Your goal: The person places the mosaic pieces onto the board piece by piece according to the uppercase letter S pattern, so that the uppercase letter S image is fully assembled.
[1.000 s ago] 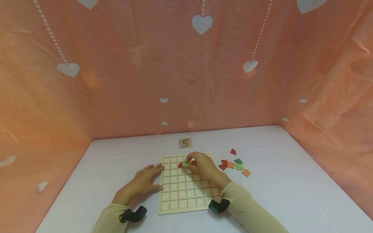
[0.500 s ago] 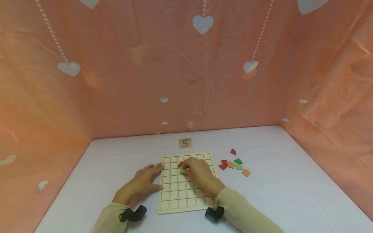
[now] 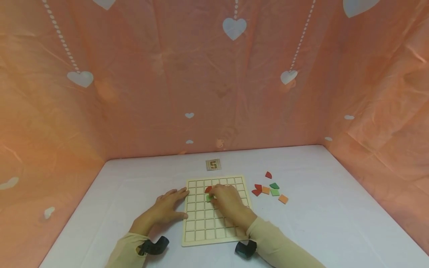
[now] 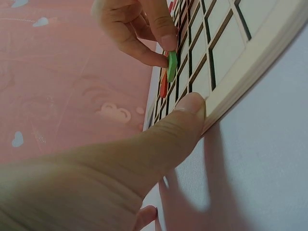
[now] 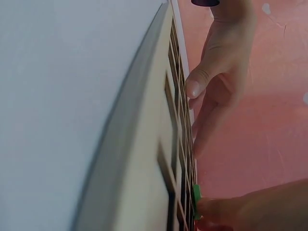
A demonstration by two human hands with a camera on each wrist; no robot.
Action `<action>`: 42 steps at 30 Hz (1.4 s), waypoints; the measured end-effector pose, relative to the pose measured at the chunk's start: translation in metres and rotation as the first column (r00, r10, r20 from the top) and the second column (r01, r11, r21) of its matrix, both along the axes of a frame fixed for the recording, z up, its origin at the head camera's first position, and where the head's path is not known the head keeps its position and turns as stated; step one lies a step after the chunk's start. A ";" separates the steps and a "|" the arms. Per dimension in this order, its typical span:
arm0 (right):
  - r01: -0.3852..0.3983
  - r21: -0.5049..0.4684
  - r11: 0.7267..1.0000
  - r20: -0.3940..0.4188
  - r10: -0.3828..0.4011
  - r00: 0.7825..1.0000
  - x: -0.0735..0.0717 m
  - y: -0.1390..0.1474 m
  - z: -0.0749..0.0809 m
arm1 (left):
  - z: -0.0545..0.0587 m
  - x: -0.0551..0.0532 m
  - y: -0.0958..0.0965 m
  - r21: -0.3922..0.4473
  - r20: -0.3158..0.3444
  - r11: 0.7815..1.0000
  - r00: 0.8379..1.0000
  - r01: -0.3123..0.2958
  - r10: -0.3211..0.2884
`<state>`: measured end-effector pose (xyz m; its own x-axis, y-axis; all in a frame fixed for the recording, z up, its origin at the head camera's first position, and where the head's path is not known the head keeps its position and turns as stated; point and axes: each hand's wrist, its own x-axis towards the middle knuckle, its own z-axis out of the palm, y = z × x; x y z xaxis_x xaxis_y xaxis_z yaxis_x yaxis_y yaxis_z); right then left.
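Note:
A pale wooden grid board (image 3: 200,225) lies on the white table. Over its upper middle, my right hand (image 3: 229,204) pinches a light green square tile (image 4: 172,67) between thumb and index finger. A red quarter-round tile (image 3: 208,189) sits on the board just beyond the green one; whatever lies under the palm is hidden. At the board's left edge my left hand (image 3: 165,209) rests with fingers spread, and its thumb (image 4: 190,107) touches the rim in the left wrist view.
Right of the board lie loose tiles: red ones (image 3: 256,192), orange squares (image 3: 283,199), a light green square (image 3: 275,192) and a dark green piece (image 3: 274,185). A small card with an S-like figure (image 3: 213,164) lies behind the board. Pink cloth walls (image 3: 214,93) enclose the table.
My right hand has moved left and nearer over the board, carrying the green tile from beside the red tile to the near side of it. The left hand has stayed in place.

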<state>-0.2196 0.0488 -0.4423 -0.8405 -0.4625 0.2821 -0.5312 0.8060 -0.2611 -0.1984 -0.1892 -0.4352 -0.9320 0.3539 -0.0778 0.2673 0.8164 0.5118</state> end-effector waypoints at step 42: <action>-0.117 0.068 0.991 0.172 0.104 0.980 -0.003 0.014 0.010 | 0.003 0.000 0.001 -0.002 0.020 1.000 1.000 0.002 -0.002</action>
<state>-0.2228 0.0629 -0.4324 -0.8154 -0.5699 0.1011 -0.5718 0.7661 -0.2935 -0.1985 -0.1885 -0.4325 -0.9296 0.3556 -0.0968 0.2589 0.8170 0.5152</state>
